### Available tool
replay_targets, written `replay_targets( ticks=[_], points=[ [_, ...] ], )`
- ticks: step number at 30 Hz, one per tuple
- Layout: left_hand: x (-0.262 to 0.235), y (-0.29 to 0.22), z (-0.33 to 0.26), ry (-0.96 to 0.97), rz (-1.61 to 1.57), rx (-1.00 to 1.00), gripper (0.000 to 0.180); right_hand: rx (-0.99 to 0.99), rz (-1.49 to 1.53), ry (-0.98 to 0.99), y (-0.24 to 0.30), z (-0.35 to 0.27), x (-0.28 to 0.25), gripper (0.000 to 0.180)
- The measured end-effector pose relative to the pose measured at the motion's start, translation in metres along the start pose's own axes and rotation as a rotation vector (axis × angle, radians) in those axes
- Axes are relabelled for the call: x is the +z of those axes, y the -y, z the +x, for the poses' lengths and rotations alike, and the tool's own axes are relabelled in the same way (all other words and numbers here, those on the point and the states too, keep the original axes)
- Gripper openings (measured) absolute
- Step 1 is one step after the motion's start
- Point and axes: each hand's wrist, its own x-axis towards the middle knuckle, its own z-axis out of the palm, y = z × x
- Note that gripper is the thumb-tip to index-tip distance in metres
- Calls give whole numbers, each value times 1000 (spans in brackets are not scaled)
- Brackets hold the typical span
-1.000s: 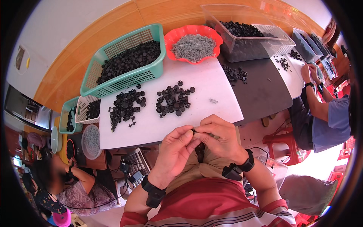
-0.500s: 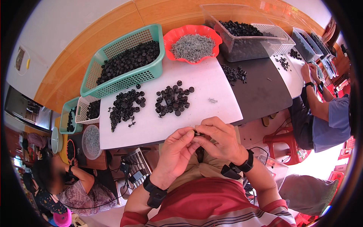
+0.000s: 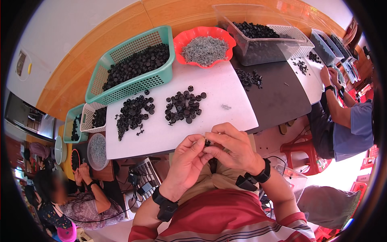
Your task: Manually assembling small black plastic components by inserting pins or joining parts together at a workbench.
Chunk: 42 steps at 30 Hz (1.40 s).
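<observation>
My left hand [image 3: 186, 160] and my right hand [image 3: 233, 146] meet over my lap at the near edge of a white board [image 3: 225, 90]. Between their fingertips they pinch a small black round part [image 3: 207, 142], mostly hidden by the fingers. On the board just beyond lie two heaps of the same black parts, one at the left [image 3: 132, 113] and one in the middle [image 3: 183, 107]. A few thin metal pins [image 3: 225, 107] lie to the right of them.
A teal basket of black parts [image 3: 131, 66], a red bowl of metal pins [image 3: 204, 49] and a clear tub of parts [image 3: 258, 34] line the far side. One person sits at my right [image 3: 342, 117], another at lower left [image 3: 74, 193].
Both hands stay pressed together at the board's edge; the fingers have shifted slightly around the small part.
</observation>
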Motion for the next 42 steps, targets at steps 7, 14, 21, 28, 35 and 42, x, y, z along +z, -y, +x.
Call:
replay_targets(
  ticks=[7,14,21,28,35,42],
  points=[
    [-6,0,1,50,78,3,19,11,32,5,-3,-1,1,39],
    [3,-2,1,-16,97,21,23,105,80,48,0,2,-2,37],
    [-2,-1,5,1,77,5,23,148,194,-20,-1,1,0,33],
    [0,0,7,28,24,12,20,106,178,-107,-5,-3,4,26],
    [-1,4,6,-38,51,54,13,-45,-35,-139,-9,-4,11,26],
    [-1,5,3,-29,107,93,13,-130,-229,-108,-8,-6,12,33]
  ],
)
